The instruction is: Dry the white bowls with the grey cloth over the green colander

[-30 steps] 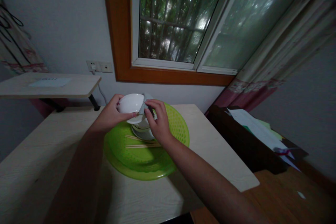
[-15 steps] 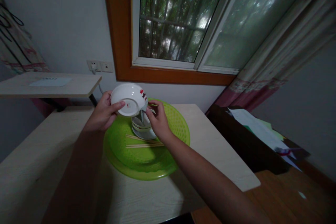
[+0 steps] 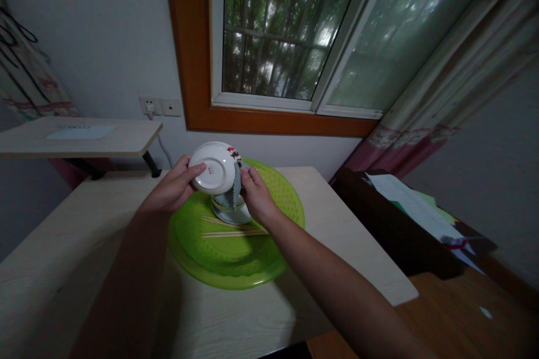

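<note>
My left hand (image 3: 179, 182) grips a white bowl (image 3: 213, 165) with a red and dark print near its rim. The bowl is tilted, its base turned toward me and the thumb lying across it. My right hand (image 3: 256, 193) pinches a grey cloth (image 3: 236, 188) against the bowl's right edge, and part of it hangs down. Below, other stacked bowls (image 3: 232, 214) stand on a round green tray (image 3: 227, 277), partly hidden by the held bowl and cloth. Several wooden chopsticks (image 3: 227, 233) lie on the tray in front of them.
The tray rests on a pale wooden table (image 3: 337, 235). A raised shelf (image 3: 122, 140) with a paper sheet stands at the left. Behind is a wall with sockets (image 3: 160, 106) and a window. Papers (image 3: 412, 207) lie on a dark surface at the right.
The bowl has moved a little right and down, its base facing me more fully. More of the grey cloth now shows, hanging at the bowl's right side.
</note>
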